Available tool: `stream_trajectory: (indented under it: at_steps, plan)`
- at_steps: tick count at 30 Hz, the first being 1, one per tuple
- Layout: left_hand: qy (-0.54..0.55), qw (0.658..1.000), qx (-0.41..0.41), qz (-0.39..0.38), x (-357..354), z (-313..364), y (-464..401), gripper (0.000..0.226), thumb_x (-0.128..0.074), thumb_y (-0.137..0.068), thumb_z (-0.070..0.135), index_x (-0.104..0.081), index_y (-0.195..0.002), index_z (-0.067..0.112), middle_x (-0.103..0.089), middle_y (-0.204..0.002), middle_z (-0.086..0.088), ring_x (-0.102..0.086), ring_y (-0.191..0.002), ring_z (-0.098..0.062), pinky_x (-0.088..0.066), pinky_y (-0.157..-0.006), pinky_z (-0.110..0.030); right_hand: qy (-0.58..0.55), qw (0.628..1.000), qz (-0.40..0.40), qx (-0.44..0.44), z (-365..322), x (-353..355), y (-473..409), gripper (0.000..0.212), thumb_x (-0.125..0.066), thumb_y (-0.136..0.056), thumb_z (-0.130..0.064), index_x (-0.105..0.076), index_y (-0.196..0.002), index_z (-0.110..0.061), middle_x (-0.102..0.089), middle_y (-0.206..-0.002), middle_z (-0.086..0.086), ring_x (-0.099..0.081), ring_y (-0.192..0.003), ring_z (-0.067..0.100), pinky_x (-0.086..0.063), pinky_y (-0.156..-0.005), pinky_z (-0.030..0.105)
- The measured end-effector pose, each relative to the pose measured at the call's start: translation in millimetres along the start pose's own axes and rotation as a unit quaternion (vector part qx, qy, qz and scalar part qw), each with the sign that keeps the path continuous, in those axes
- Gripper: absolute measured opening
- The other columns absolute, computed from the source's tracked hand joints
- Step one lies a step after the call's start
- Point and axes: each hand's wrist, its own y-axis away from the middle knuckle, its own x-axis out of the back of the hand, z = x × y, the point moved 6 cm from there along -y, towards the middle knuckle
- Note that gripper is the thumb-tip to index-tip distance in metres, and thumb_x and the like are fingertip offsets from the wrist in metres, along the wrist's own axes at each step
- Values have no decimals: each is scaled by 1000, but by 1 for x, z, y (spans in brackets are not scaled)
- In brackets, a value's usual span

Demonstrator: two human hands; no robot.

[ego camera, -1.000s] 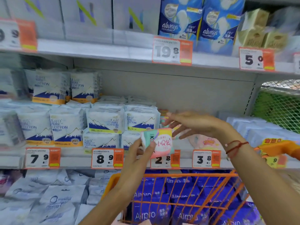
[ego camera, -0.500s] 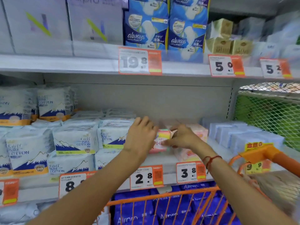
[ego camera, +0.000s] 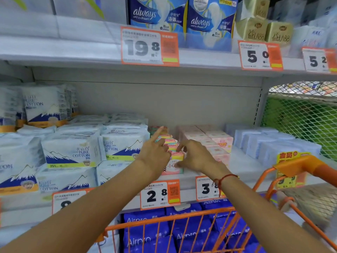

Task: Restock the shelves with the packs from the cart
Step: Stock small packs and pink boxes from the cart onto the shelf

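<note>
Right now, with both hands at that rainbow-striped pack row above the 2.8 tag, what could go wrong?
1. The front rainbow-striped pack sits at the shelf lip; a nudge from the right hand might tip it into the orange cart.
2. The left hand, index finger extended, could knock the striped packs behind out of line.
3. The pink packs crowd the right side and may shift.

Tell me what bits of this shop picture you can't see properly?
- Front of the colourful pack, head view: partly hidden by the left hand and right hand.
- Price tag at lower left: digits hidden by the left forearm.
- Small print on the 2.8 tag: too small and blurred.
- Cart: cut off by the bottom edge.
</note>
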Motion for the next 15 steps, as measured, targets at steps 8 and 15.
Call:
stream_trajectory:
  at_steps: [8,15]
  plan:
    - [80,993,42,81,21,-12,14,43,-47,-92,23,-48,-135,21,-53,-135,-1,-39,-132,-22,2,-117,-43,1,1000,-18,8,-3,5,4,70,-84,-67,-25,-51,-129,-21,-47,-132,9,-50,-117,26,-42,-90,32]
    - [332,925,130,131,49,-19,95,30,-42,-94,35,-58,-120,29,-64,-117,6,-59,-106,-20,-41,-85,-31,-175,985,-6,-10,-7,32,50,22,-83,-69,-16,-70,-86,-18,-63,-78,-2,-58,-74,11,-41,-74,24]
